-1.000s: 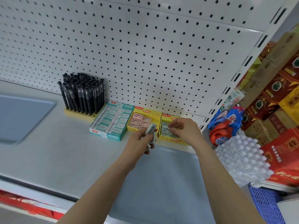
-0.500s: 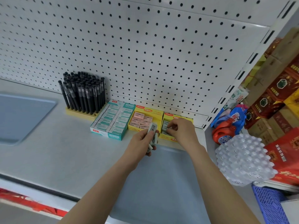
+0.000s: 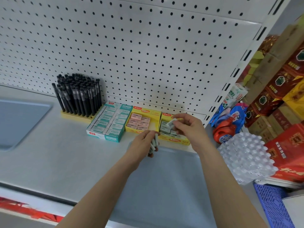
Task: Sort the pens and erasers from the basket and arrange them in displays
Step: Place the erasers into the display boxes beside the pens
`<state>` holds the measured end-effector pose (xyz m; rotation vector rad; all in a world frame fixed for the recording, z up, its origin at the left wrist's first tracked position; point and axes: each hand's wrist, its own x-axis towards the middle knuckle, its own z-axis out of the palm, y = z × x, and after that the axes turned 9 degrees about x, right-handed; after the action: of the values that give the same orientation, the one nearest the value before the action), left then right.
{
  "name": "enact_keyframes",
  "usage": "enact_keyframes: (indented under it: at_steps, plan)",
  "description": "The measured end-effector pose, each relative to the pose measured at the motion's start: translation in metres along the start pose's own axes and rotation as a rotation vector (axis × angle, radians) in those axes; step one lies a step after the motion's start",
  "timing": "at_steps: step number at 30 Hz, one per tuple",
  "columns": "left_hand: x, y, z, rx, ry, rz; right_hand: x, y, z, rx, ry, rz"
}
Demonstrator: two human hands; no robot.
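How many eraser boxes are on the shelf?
3: a teal cardboard box by black pens, a yellow cardboard box of pink erasers beside it, a second yellow box under the right hand.

Black pens [image 3: 79, 94]; teal-white box [image 3: 108, 122]; yellow box [image 3: 143, 120], pink erasers [image 3: 139, 120]; white dotted pegboard [image 3: 131, 46].

Bright, even overhead light; soft shadows; wide-angle bowing, slight edge blur.
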<state>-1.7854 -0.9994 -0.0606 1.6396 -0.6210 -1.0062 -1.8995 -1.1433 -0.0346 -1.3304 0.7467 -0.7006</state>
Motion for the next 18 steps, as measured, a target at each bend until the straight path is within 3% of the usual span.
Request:
enact_keyframes:
  at_steps: [5,11,18]
  plan:
    - [0.0,-0.003,-0.003,0.037,0.041,-0.019,0.003,0.003,-0.023,0.131,0.097,0.065]
    - [0.004,-0.007,-0.001,0.049,0.08,0.039,-0.001,0.008,-0.022,-0.131,0.054,-0.034]
    - [0.003,-0.005,-0.002,0.095,0.106,0.078,0.004,0.014,-0.021,-0.168,0.068,-0.03]
